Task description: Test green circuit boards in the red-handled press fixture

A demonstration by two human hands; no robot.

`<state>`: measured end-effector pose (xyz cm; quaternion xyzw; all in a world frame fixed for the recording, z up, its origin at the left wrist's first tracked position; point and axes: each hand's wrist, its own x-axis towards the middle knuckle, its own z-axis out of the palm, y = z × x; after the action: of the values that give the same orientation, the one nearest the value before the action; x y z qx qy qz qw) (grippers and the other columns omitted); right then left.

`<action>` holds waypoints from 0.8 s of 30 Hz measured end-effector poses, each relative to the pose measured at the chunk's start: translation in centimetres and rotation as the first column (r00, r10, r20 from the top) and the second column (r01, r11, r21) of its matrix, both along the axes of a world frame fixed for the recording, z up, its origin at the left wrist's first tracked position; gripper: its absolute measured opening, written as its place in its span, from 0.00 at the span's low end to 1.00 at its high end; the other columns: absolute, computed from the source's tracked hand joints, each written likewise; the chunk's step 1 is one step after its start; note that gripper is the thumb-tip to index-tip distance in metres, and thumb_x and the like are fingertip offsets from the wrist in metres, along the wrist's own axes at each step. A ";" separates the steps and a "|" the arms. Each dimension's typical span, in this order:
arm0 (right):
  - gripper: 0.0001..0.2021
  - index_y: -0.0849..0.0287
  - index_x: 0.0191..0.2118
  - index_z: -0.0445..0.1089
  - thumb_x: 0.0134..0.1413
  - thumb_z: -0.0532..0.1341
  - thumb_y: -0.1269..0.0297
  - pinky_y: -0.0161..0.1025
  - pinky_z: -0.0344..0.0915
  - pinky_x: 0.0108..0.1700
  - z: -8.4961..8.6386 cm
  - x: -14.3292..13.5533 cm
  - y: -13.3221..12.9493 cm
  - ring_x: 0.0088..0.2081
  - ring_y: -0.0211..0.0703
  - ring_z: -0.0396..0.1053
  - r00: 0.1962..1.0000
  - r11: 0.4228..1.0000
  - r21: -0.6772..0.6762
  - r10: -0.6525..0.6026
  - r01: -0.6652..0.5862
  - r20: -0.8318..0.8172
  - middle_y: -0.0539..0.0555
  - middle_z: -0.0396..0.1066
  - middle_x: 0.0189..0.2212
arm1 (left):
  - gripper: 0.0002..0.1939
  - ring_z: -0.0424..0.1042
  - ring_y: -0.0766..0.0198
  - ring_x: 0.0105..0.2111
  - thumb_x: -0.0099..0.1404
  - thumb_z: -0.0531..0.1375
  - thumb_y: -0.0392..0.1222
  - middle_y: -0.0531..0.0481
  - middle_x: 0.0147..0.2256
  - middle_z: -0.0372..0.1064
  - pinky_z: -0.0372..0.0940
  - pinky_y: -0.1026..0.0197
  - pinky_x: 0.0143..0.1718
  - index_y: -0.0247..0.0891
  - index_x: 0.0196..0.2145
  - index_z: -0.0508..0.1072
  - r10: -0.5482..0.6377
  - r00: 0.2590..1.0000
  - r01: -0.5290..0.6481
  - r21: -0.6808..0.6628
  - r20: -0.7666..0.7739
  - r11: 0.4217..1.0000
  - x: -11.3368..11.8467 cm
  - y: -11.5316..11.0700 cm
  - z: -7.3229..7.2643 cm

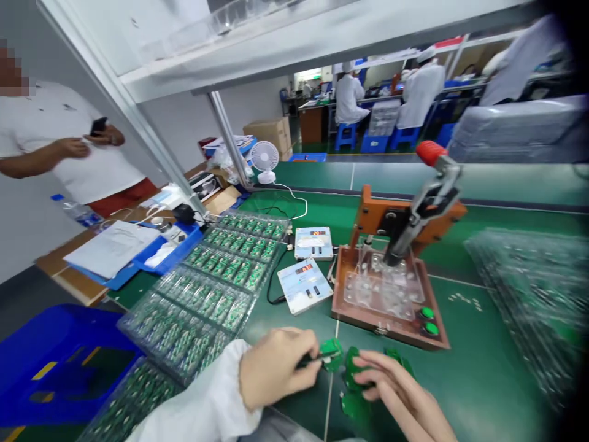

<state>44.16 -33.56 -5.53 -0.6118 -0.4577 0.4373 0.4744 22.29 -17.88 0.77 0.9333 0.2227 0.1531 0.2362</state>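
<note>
On a green factory bench, two bare hands work over small green circuit boards.

At the near edge the left hand (276,368) pinches a slim dark tool against a small green board (332,355), fingers curled tight; the right hand (396,387) lies with fingers loosely spread on another green board (356,368). Behind stand a brown test fixture (391,294) with a red-knobbed lever (430,153), two small meters (306,285), and clear trays of boards (221,276). Farther off, white-coated workers (347,95) sit at benches.
</note>
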 end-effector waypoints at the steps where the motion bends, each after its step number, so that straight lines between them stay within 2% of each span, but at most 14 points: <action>1: 0.21 0.50 0.53 0.73 0.68 0.55 0.42 0.42 0.79 0.43 0.6 -0.3 0.8 0.42 0.50 0.80 0.992 0.999 -0.031 0.006 -0.010 -0.130 0.57 0.78 0.45 | 0.04 0.75 0.63 0.28 0.66 0.59 0.35 0.54 0.28 0.73 0.70 0.62 0.38 0.40 0.33 0.67 -0.070 0.997 0.068 0.128 0.010 0.989 1.3 -0.5 -0.8; 3: 0.22 0.52 0.47 0.72 0.65 0.57 0.39 0.41 0.78 0.40 1.2 -0.5 2.1 0.37 0.46 0.78 0.949 0.998 -0.060 -0.016 -0.003 -0.315 0.55 0.76 0.41 | 0.06 0.73 0.62 0.27 0.69 0.55 0.33 0.54 0.25 0.70 0.72 0.59 0.45 0.39 0.33 0.66 -0.198 0.980 0.180 0.344 0.018 0.922 3.3 -1.1 -2.1; 4: 0.21 0.53 0.43 0.71 0.63 0.61 0.39 0.39 0.77 0.38 1.3 -0.5 2.5 0.35 0.43 0.77 0.926 0.998 -0.062 -0.028 0.005 -0.378 0.53 0.75 0.38 | 0.07 0.73 0.62 0.27 0.70 0.54 0.33 0.53 0.26 0.70 0.72 0.58 0.45 0.38 0.32 0.67 -0.247 0.969 0.223 0.409 0.006 0.885 4.0 -1.1 -2.4; 6: 0.20 0.56 0.36 0.68 0.58 0.67 0.42 0.35 0.73 0.34 1.1 -0.4 2.8 0.31 0.38 0.73 0.889 0.998 -0.056 -0.037 0.013 -0.457 0.49 0.70 0.31 | 0.05 0.73 0.60 0.28 0.70 0.57 0.33 0.52 0.30 0.72 0.72 0.58 0.37 0.37 0.34 0.68 -0.286 0.956 0.285 0.444 -0.067 0.849 5.0 -1.1 -2.6; 7: 0.21 0.56 0.34 0.67 0.55 0.70 0.44 0.33 0.71 0.32 0.9 -0.3 2.8 0.29 0.37 0.71 0.878 0.999 -0.048 -0.040 0.020 -0.477 0.47 0.69 0.29 | 0.04 0.74 0.59 0.28 0.69 0.61 0.34 0.51 0.32 0.73 0.71 0.58 0.32 0.37 0.35 0.68 -0.286 0.951 0.307 0.414 -0.113 0.857 5.3 -1.0 -2.5; 8: 0.20 0.57 0.33 0.67 0.54 0.72 0.46 0.32 0.69 0.32 0.6 -0.2 2.7 0.28 0.35 0.70 0.874 0.999 -0.040 -0.044 0.028 -0.484 0.47 0.68 0.28 | 0.07 0.74 0.59 0.29 0.66 0.66 0.37 0.51 0.34 0.73 0.69 0.59 0.29 0.37 0.36 0.69 -0.282 0.948 0.316 0.352 -0.144 0.881 5.5 -0.9 -2.2; 10: 0.20 0.57 0.34 0.68 0.52 0.73 0.48 0.32 0.68 0.31 0.3 -0.1 2.6 0.28 0.34 0.68 0.881 0.998 -0.032 -0.062 0.053 -0.470 0.47 0.69 0.29 | 0.17 0.75 0.60 0.31 0.59 0.73 0.43 0.51 0.38 0.73 0.68 0.60 0.29 0.37 0.36 0.69 -0.285 0.950 0.301 0.139 -0.128 0.943 5.7 -0.7 -1.7; 11: 0.19 0.57 0.36 0.69 0.52 0.73 0.48 0.32 0.68 0.31 0.2 -0.1 2.5 0.28 0.34 0.69 0.887 0.997 -0.035 -0.075 0.066 -0.456 0.48 0.71 0.31 | 0.19 0.76 0.60 0.33 0.57 0.75 0.45 0.51 0.39 0.73 0.68 0.61 0.32 0.37 0.36 0.70 -0.292 0.953 0.293 0.004 -0.085 0.956 5.7 -0.6 -1.5; 13: 0.20 0.56 0.41 0.72 0.52 0.73 0.48 0.33 0.70 0.32 0.0 -0.1 2.2 0.29 0.35 0.69 0.902 0.995 -0.056 -0.102 0.086 -0.419 0.50 0.72 0.34 | 0.16 0.76 0.62 0.37 0.60 0.73 0.43 0.53 0.40 0.73 0.68 0.63 0.38 0.38 0.37 0.71 -0.284 0.959 0.277 -0.232 0.004 0.933 5.8 -0.4 -1.4; 15: 0.21 0.55 0.47 0.74 0.53 0.71 0.47 0.35 0.73 0.34 0.1 0.0 1.8 0.31 0.38 0.71 0.930 0.992 -0.084 -0.122 0.099 -0.347 0.51 0.72 0.36 | 0.10 0.75 0.64 0.37 0.63 0.70 0.34 0.56 0.36 0.73 0.66 0.65 0.40 0.39 0.35 0.71 -0.232 0.973 0.219 -0.381 0.014 0.898 5.8 -0.2 -1.4; 17: 0.22 0.53 0.52 0.75 0.57 0.68 0.47 0.36 0.74 0.36 0.4 0.5 1.1 0.33 0.40 0.74 0.965 0.989 -0.100 -0.131 0.111 -0.227 0.52 0.73 0.37 | 0.11 0.74 0.65 0.35 0.62 0.67 0.26 0.57 0.33 0.72 0.65 0.65 0.39 0.39 0.35 0.70 -0.153 0.988 0.128 -0.466 -0.015 0.875 5.5 0.2 -1.5; 19: 0.20 0.52 0.54 0.76 0.61 0.64 0.47 0.36 0.75 0.37 1.0 1.6 0.5 0.34 0.41 0.75 0.985 0.987 -0.080 -0.144 0.137 -0.090 0.53 0.73 0.38 | 0.13 0.73 0.65 0.35 0.62 0.63 0.25 0.56 0.34 0.71 0.66 0.65 0.38 0.39 0.40 0.71 -0.087 0.996 0.069 -0.508 -0.011 0.858 5.2 0.7 -1.4; 22: 0.18 0.53 0.50 0.78 0.63 0.63 0.47 0.37 0.76 0.40 2.3 4.1 0.1 0.37 0.43 0.77 0.968 0.970 0.010 -0.245 0.245 0.056 0.55 0.76 0.40 | 0.17 0.74 0.63 0.38 0.67 0.58 0.31 0.51 0.40 0.72 0.69 0.64 0.39 0.42 0.51 0.73 -0.036 0.996 0.071 -0.520 0.077 0.851 5.1 2.1 -0.8; 24: 0.17 0.54 0.45 0.79 0.59 0.65 0.47 0.38 0.76 0.42 3.0 6.0 0.7 0.39 0.46 0.77 0.925 0.933 0.090 -0.357 0.347 0.132 0.56 0.78 0.42 | 0.12 0.75 0.61 0.41 0.69 0.58 0.38 0.49 0.42 0.74 0.70 0.62 0.41 0.43 0.48 0.78 0.015 0.989 0.061 -0.501 0.147 0.863 5.7 3.5 -0.5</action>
<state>50.12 -32.88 -2.49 -0.6987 -0.3880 0.2837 0.5299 27.94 -14.37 0.28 0.8281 0.2259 0.1545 0.4892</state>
